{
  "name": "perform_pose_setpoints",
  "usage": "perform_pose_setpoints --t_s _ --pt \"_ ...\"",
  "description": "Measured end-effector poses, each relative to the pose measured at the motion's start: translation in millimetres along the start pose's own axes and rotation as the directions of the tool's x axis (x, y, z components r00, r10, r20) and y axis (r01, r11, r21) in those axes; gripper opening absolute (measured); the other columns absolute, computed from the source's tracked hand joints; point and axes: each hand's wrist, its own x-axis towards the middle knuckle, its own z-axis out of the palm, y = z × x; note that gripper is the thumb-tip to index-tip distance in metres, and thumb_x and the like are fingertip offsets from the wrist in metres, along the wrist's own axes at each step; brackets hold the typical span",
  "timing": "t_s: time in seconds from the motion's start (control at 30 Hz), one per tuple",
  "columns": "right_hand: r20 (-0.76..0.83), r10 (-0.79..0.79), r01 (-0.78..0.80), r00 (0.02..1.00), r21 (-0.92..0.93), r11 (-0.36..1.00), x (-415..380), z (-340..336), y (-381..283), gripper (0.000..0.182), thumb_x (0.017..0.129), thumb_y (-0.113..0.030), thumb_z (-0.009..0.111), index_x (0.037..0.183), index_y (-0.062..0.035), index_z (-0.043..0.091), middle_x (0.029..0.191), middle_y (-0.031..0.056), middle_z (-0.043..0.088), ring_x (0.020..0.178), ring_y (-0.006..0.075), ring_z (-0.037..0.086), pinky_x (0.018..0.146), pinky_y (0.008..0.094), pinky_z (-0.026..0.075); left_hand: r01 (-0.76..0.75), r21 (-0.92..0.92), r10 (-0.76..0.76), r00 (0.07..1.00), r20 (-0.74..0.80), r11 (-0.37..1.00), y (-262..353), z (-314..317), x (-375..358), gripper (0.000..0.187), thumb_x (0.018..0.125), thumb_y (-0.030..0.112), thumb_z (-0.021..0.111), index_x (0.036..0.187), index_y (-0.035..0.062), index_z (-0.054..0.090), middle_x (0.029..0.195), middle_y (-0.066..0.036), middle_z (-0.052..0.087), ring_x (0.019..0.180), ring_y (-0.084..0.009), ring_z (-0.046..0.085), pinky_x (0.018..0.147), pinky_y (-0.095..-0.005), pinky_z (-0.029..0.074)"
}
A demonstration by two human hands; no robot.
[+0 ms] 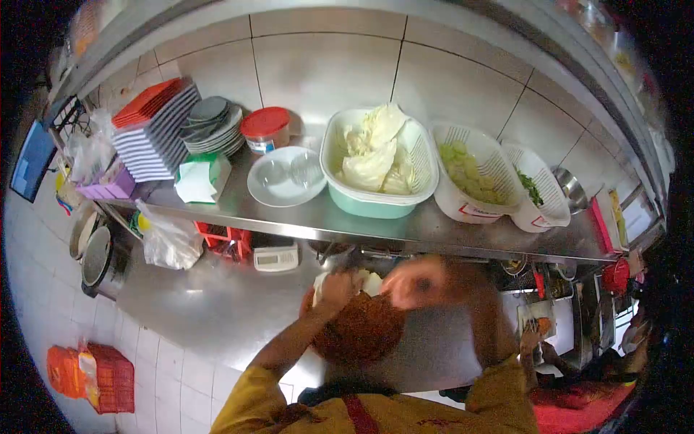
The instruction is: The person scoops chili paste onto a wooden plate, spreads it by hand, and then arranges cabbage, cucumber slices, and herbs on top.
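Observation:
On the steel counter in front of me is a round, reddish-brown mass (pixel 361 331), coarse in texture, close to my body. Over its far edge my left hand (pixel 338 289) is curled around a pale, leaf-like piece (pixel 371 282) resembling the cabbage on the shelf. My right hand (pixel 419 282) is at the other side of that piece, its fingers bent and smeared by motion. Above both hands, on the shelf, a green-and-white basket (pixel 376 205) holds cabbage leaves (pixel 369 163).
The steel shelf (pixel 289 224) overhangs the counter's back. It carries stacked plates (pixel 217 130), a red-lidded tub (pixel 266 129), a white plate (pixel 278 195) and white baskets (pixel 473 210) of cut greens. Beneath are a digital scale (pixel 276 258) and plastic bag (pixel 170 242). Another person (pixel 578 405) is at right.

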Motion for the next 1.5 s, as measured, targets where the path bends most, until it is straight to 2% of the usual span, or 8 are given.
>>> perform_pose_setpoints --t_s 0.17,0.23,0.43,0.6,1.0,1.27,1.43,1.5 --pt "-0.636 -0.091 -0.375 0.766 -0.557 0.741 57 -88 -82 0.044 0.088 -0.043 0.061 0.09 0.0004 0.068 0.085 0.0169 0.068 0.079 0.0238 0.067 0.07 0.0352 0.053 -0.056 -0.325 0.047 0.998 -0.036 0.944 50 -37 -31 0.025 0.087 0.034 0.059 0.092 0.0109 0.068 0.09 -0.019 0.066 0.071 -0.0361 0.064 0.064 -0.0459 0.053" --pt "-0.565 0.025 -0.521 0.824 -0.741 0.424 96 -113 -49 0.04 0.084 -0.038 0.066 0.083 0.0016 0.069 0.079 0.0205 0.067 0.078 0.0283 0.067 0.069 0.0377 0.052 -0.084 -0.361 0.065 0.996 -0.065 0.929 74 -61 -36 0.024 0.087 0.031 0.06 0.09 0.0084 0.067 0.089 -0.017 0.066 0.071 -0.0353 0.065 0.065 -0.0455 0.052" --pt "-0.681 -0.29 -0.28 0.673 -0.597 0.752 104 -127 -28 0.036 0.08 -0.032 0.069 0.094 0.0005 0.066 0.081 0.0212 0.065 0.074 0.0285 0.066 0.068 0.0417 0.051 -0.086 -0.559 0.0 0.988 -0.152 0.825 102 -160 -57 0.017 0.086 0.02 0.064 0.089 0.0041 0.068 0.092 -0.015 0.069 0.081 -0.0299 0.067 0.073 -0.0363 0.053" --pt "-0.716 -0.467 -0.193 0.518 -0.63 0.752 71 -111 -70 0.021 0.085 -0.021 0.066 0.094 -0.0021 0.061 0.082 0.0177 0.066 0.07 0.0294 0.065 0.067 0.0398 0.051 -0.018 -0.599 -0.13 0.97 -0.203 0.8 98 -200 -49 0.012 0.085 0.013 0.064 0.09 0.0021 0.068 0.089 -0.014 0.069 0.08 -0.0271 0.068 0.07 -0.0352 0.053" --pt "-0.543 -0.575 -0.485 0.611 -0.832 0.271 52 -114 -67 0.025 0.092 -0.026 0.056 0.103 -0.0076 0.068 0.094 0.0151 0.068 0.083 0.0337 0.065 0.072 0.0424 0.052 -0.219 -0.565 -0.068 0.895 -0.442 0.796 149 -285 15 0.014 0.088 0.013 0.064 0.089 -0.0003 0.067 0.08 -0.012 0.065 0.067 -0.0199 0.062 0.062 -0.0294 0.048" --pt "-0.733 -0.575 -0.087 0.364 -0.641 0.762 20 -86 -91 0.026 0.094 -0.024 0.054 0.093 -0.0004 0.064 0.087 0.0154 0.067 0.078 0.026 0.066 0.072 0.0354 0.051 -0.197 -0.654 -0.093 0.92 -0.381 0.731 146 -285 13 0.017 0.09 0.016 0.062 0.088 -0.0013 0.066 0.076 -0.011 0.063 0.067 -0.0144 0.06 0.061 -0.0282 0.047" --pt "-0.661 -0.236 -0.186 0.713 -0.502 0.845 -36 -9 -10 0.025 0.095 -0.023 0.053 0.095 0.0 0.063 0.086 0.0131 0.066 0.079 0.0212 0.063 0.074 0.0341 0.049 0.136 -0.551 0.101 0.92 0.379 0.823 102 -200 -14 0.023 0.091 0.026 0.06 0.097 0.0051 0.067 0.093 -0.013 0.068 0.089 -0.0259 0.066 0.078 -0.0386 0.052" --pt "-0.553 0.039 -0.28 0.833 -0.36 0.89 -46 25 42 0.024 0.094 -0.022 0.054 0.093 0.0 0.062 0.085 0.0131 0.064 0.08 0.0206 0.062 0.074 0.0343 0.048 -0.157 -0.322 0.242 0.938 0.247 0.934 65 -119 -21 0.021 0.09 0.021 0.059 0.102 0.0056 0.066 0.087 -0.018 0.067 0.081 -0.0347 0.066 0.073 -0.0408 0.052"
